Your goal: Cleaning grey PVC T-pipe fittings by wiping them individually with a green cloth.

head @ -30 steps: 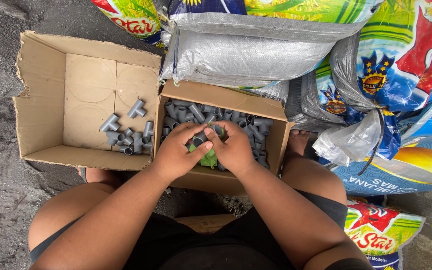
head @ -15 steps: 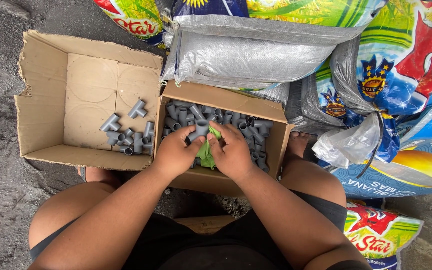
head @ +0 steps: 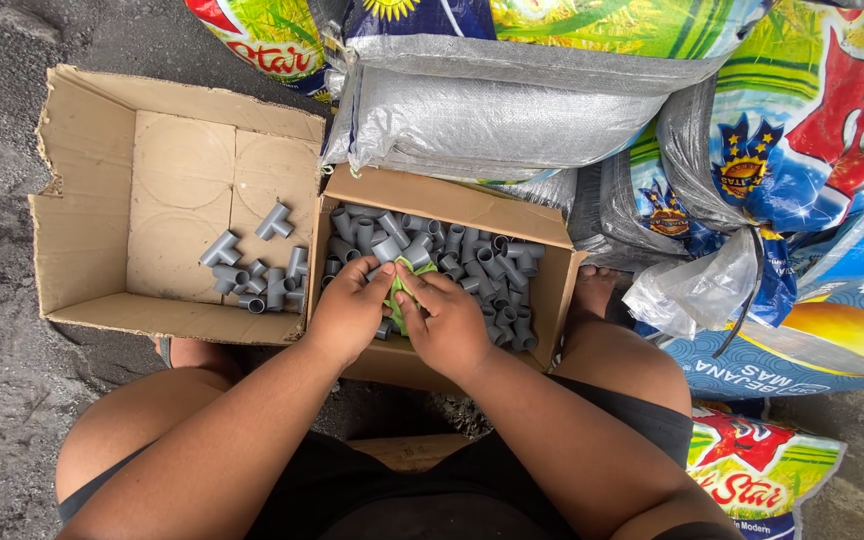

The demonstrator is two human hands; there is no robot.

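Both hands, left hand and right hand, pinch a green cloth around a grey pipe fitting over the fuller box; the fitting looks light, stiff, smooth, best gripped across its barrel

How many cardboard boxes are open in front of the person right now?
2. The larger cardboard box sits on the left, holding a few grey pipe fittings. The smaller cardboard box is right of it, filled with fittings, under both hands. Sacks may hide others.
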